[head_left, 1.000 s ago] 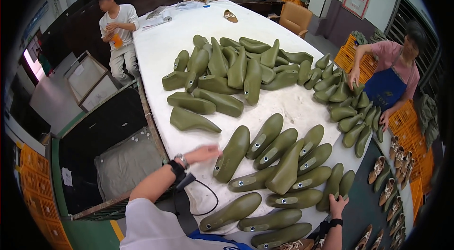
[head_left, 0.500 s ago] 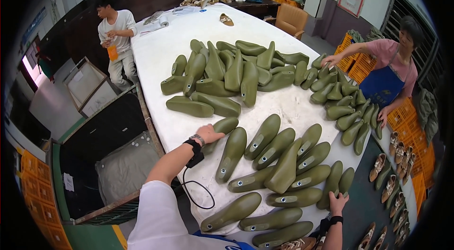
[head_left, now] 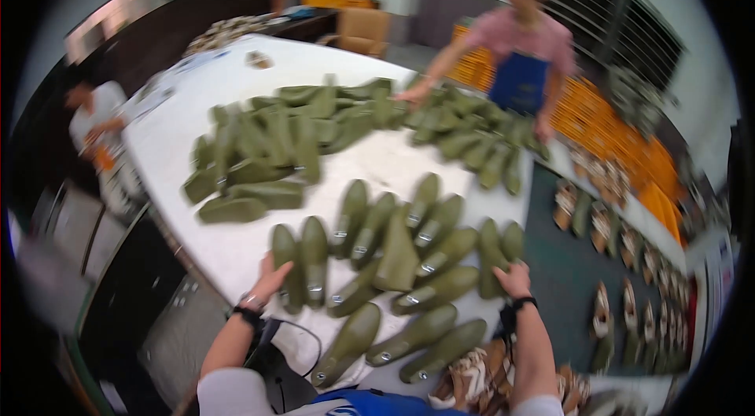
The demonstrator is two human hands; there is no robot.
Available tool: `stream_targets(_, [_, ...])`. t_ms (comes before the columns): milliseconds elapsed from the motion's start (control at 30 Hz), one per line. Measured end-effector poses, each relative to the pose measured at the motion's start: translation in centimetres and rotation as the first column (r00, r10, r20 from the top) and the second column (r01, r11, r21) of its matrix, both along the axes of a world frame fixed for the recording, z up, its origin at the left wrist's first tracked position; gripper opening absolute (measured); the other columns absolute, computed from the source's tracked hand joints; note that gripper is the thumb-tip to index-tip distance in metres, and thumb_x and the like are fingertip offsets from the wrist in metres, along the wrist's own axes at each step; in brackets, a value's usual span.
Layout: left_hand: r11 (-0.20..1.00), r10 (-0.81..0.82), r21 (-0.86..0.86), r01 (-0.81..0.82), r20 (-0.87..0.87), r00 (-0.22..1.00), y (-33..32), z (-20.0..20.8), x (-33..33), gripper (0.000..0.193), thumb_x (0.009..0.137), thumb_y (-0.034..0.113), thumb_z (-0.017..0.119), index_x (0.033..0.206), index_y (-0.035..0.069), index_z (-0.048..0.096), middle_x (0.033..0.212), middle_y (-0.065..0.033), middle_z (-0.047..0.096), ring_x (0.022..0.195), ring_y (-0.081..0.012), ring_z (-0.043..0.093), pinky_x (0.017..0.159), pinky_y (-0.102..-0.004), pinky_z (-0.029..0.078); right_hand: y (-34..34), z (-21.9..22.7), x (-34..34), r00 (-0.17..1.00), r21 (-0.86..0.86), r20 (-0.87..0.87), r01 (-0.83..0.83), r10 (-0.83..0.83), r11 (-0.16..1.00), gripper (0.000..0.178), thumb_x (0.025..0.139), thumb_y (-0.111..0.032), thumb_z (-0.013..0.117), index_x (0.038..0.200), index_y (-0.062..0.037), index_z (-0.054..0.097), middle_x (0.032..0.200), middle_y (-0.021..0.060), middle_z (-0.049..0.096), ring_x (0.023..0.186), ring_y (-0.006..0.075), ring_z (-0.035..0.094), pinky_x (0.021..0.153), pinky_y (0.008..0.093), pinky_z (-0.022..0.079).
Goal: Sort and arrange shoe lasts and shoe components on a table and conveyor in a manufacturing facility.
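Pinching green last (head_left: 293, 281), left grip (head_left: 270, 280); right grip (head_left: 514, 281) on paired lasts (head_left: 489, 247) near table edge (head_left: 523, 208), closure unclear; bare tabletop (head_left: 377, 160) ahead

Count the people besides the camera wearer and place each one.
2. One person in white, left of the table; another person in pink, at its far right side, one hand at the green lasts. Blur may hide others.

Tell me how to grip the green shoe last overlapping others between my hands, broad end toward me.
Probably grip that shoe last around its tapering far half, coming from above: it narrows away from the broad near end, and neighbouring lasts crowd both sides.
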State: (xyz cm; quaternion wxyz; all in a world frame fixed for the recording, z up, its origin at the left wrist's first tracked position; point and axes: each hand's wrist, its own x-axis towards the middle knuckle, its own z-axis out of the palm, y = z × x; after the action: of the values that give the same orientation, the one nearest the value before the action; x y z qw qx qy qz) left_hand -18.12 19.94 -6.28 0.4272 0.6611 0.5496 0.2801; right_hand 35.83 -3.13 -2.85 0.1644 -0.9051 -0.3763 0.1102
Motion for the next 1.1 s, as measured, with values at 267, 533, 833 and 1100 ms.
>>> stream_targets(267, [0.981, -0.1, 0.172, 0.094, 0.025, 0.995, -11.4, 4.3, 1.0, 0.056, 0.074, 0.01, 0.063, 0.124, -0.004, 0.04, 0.131, -0.0201, 0.037, 0.125, -0.0307, 0.033, 0.104, -0.0361, 0.025, -5.7, -2.3, 2.8, 0.991, 0.099, 0.131, 0.018, -0.031, 0.995, 0.02, 0.075, -0.022, 0.056, 0.086, -0.0129, 0.07, 0.092, 0.0202, 0.062, 0.09, 0.0351, 0.058, 0.084, 0.0416, 0.046])
stream_targets(533, [0.855, -0.321, 0.382, 0.352, -0.144, 0.936, -21.2, 12.0, 3.4, 0.039, 0.084, 0.011, 0.059, 0.118, -0.003, 0.048, 0.114, -0.019, 0.054, 0.109, -0.0318, 0.048, 0.096, -0.0362, 0.034, -10.7, 1.0, 6.0, 0.762, 0.344, -0.586, 0.542, -0.275, 0.767, 0.015, 0.069, -0.003, 0.063, 0.082, -0.0102, 0.067, 0.085, 0.0138, 0.062, 0.078, 0.029, 0.062, 0.072, 0.043, 0.051])
stream_targets(833, [0.885, -0.36, 0.223, 0.408, -0.227, 0.905, -27.4, 15.0, 7.2, 0.033, 0.085, 0.014, 0.056, 0.112, -0.005, 0.052, 0.111, -0.0194, 0.056, 0.106, -0.0301, 0.051, 0.095, -0.0351, 0.036, -23.9, 3.9, 15.6, 0.504, 0.317, -0.83, 0.779, -0.24, 0.541, 0.013, 0.072, -0.003, 0.063, 0.084, -0.0071, 0.066, 0.081, 0.0086, 0.065, 0.072, 0.0239, 0.064, 0.069, 0.0419, 0.053])
stream_targets(1100, [0.751, -0.466, 0.288, 0.594, -0.407, 0.786, -34.9, 15.8, 11.3, 0.027, 0.083, 0.009, 0.056, 0.108, -0.002, 0.056, 0.103, -0.02, 0.059, 0.096, -0.0338, 0.055, 0.086, -0.0361, 0.042, -29.9, -6.1, 16.4, 0.897, -0.154, -0.077, 0.421, -0.436, 0.894, 0.03, 0.076, -0.01, 0.055, 0.104, -0.0005, 0.06, 0.115, 0.0227, 0.051, 0.098, 0.0378, 0.057, 0.086, 0.0406, 0.047])
